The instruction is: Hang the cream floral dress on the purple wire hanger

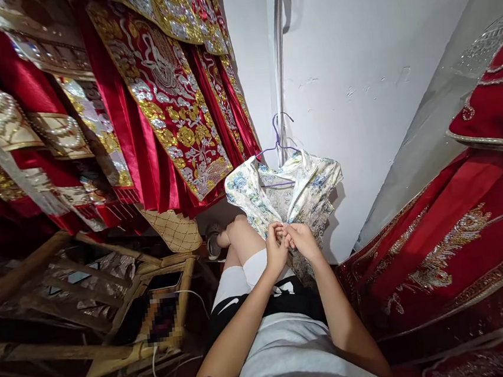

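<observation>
A white floral garment (251, 189) with a blue and yellow flower print hangs on a purple hanger (277, 141) in front of me, its collar upward. Both of my hands meet at the lower end of its neck opening. My left hand (276, 244) pinches the front edge with bent fingers. Close against it, my right hand (299, 238) also has its fingers closed on the garment's front. Whether a button or other fastener lies between the fingertips is too small to tell. The lower part of the garment drops behind my hands and beside my knee.
Red embroidered costumes (166, 90) hang at the left, and more red beaded garments (452, 240) stand at the right. A bamboo chair (184, 278) with a blurred device and a white cable (200, 297) is left of my legs. A white wall (352, 36) rises behind the hanger.
</observation>
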Tool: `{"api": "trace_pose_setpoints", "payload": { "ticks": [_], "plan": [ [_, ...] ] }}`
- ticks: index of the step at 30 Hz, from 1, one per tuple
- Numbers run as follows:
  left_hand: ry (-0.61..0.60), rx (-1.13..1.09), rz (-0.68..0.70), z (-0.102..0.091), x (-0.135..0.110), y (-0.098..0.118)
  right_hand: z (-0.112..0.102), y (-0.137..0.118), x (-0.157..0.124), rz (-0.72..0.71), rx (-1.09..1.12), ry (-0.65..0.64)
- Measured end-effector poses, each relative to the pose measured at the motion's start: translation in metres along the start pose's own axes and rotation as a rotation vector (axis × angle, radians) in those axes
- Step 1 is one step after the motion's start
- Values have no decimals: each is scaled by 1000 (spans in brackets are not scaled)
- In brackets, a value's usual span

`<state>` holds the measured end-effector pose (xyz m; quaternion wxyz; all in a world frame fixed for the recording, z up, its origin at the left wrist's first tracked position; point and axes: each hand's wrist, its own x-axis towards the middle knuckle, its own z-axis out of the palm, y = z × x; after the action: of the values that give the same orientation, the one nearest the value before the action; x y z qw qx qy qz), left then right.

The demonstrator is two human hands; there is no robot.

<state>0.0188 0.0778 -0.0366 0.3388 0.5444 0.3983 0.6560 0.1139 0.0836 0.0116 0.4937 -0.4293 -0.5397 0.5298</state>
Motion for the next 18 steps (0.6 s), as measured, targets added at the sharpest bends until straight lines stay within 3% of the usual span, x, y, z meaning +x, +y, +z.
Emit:
{"api": "trace_pose_setpoints", "payload": {
  "ticks": [5, 11, 14, 18],
  "plan": [
    [-50, -23, 16, -4, -3, 1, 10, -5, -1, -55, 122, 140],
    [-83, 98, 19, -18, -10, -10, 8, -18, 10, -51, 211, 179],
    [-46, 80, -18, -25, -8, -15, 3, -41, 31, -59, 191, 158],
    [-62, -45, -78, -25, -4, -17, 1, -92, 73, -62, 197, 128]
  ]
}}
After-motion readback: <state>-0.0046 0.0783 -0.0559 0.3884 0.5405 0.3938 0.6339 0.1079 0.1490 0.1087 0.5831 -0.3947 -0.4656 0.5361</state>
